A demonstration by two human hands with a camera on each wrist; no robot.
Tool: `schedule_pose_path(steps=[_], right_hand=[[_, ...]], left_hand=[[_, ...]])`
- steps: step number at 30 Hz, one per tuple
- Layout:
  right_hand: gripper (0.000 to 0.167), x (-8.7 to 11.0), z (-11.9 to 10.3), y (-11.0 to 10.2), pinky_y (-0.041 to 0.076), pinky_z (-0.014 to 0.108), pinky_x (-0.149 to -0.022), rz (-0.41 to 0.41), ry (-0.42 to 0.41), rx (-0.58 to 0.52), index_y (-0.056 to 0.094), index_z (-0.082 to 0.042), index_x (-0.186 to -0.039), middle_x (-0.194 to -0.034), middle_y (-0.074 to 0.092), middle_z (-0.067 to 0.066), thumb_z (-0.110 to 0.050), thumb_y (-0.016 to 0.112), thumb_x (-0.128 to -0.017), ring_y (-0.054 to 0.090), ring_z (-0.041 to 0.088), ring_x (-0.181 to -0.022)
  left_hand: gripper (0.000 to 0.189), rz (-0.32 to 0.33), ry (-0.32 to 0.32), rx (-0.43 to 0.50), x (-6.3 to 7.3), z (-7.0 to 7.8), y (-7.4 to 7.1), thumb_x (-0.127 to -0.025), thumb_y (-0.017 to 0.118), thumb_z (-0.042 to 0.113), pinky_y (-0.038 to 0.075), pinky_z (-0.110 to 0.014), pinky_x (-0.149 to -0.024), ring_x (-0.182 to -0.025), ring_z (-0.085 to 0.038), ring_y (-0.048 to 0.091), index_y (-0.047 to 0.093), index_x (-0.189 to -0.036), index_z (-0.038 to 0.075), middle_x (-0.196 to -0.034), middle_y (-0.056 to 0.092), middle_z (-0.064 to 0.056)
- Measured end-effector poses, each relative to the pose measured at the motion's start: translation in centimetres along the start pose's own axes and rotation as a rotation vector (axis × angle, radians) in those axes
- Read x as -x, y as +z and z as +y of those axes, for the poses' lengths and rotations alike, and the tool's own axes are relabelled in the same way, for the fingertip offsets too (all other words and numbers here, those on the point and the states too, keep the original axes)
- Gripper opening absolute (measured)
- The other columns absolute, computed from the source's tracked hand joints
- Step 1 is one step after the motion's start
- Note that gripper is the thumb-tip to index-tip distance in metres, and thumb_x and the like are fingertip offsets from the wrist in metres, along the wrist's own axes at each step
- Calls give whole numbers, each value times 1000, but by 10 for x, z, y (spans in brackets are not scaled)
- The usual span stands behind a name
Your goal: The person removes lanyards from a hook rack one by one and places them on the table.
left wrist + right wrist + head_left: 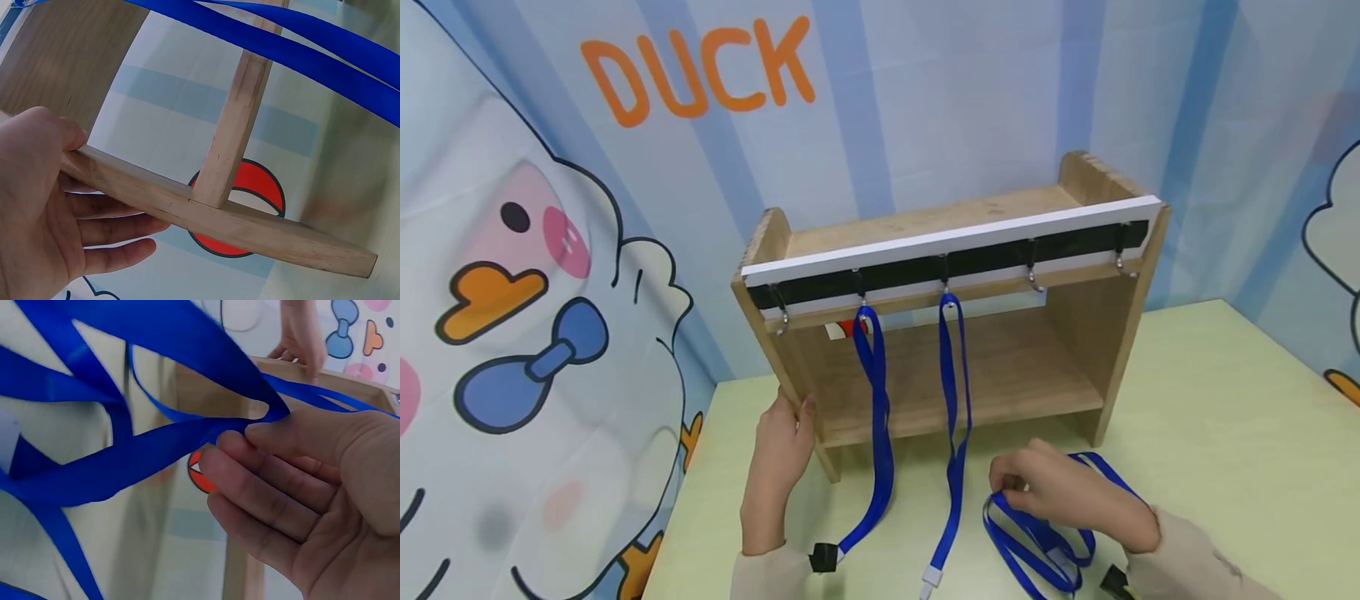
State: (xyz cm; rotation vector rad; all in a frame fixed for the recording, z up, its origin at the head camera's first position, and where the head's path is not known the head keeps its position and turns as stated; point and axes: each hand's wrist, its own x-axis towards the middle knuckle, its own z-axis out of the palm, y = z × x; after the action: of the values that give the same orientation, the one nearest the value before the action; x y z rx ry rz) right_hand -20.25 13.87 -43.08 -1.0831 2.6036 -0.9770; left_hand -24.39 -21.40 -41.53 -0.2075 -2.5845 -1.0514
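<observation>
A wooden shelf (1082, 342) stands on the table, with a hook strip along its upper front. At its left side panel (137, 190), my left hand (784, 442) grips the edge, the thumb on one face and the fingers behind. My right hand (1067, 492) pinches a loop of a blue lanyard (125, 464) between thumb and index finger; the rest of this lanyard lies bunched on the table under the hand. Two more blue lanyards hang from hooks, one left of centre (882, 450) and one at the middle hook (953, 483).
Bare metal hooks show at the far left (783, 321) and right (1033, 279) of the strip. A black clip (824, 557) ends the left hanging lanyard, and another black piece (1116, 581) lies by the right sleeve. Behind stands a striped duck backdrop (940, 100).
</observation>
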Motion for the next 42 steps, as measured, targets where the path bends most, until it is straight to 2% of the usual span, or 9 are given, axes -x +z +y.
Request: schedule_pose_path(steps=[8,17,26,33,42], right_hand=[[11,-7,15,6,53,24,-63,49,-6,40,75,-6,-92,-86,72,-2,2,70,-88,57,0,-70],[13,-10,28,12,51,24,-60,75,27,103,74,-10,-87,-84,71,-4,2,71,-86,54,0,-68],[15,-10,39,20,48,23,-56,60,28,129,74,-11,-81,-78,68,-7,4,71,-85,50,0,-61],[12,-8,32,16,48,22,-56,76,30,150,75,-9,-83,-78,68,-7,2,71,-87,49,0,-59],[11,-8,7,0,47,22,-55,131,6,198,74,-12,-85,-74,63,-13,-4,69,-91,49,-2,-61]], left_hand=[[45,4,33,1,-2,4,-1,-109,44,20,58,-54,-81,-113,-44,64,42,-141,-10,-132,58,-33],[44,-2,29,20,-2,7,0,-108,45,20,59,-52,-78,-111,-44,65,43,-140,-10,-130,59,-33],[43,-7,30,21,0,8,2,-108,45,19,59,-51,-77,-109,-43,66,44,-139,-10,-129,59,-33],[42,-2,41,11,-1,6,0,-108,45,19,59,-51,-76,-107,-44,66,46,-137,-11,-126,61,-34],[44,-1,25,2,0,2,-1,-109,45,21,59,-52,-76,-106,-44,67,44,-138,-12,-126,60,-34]])
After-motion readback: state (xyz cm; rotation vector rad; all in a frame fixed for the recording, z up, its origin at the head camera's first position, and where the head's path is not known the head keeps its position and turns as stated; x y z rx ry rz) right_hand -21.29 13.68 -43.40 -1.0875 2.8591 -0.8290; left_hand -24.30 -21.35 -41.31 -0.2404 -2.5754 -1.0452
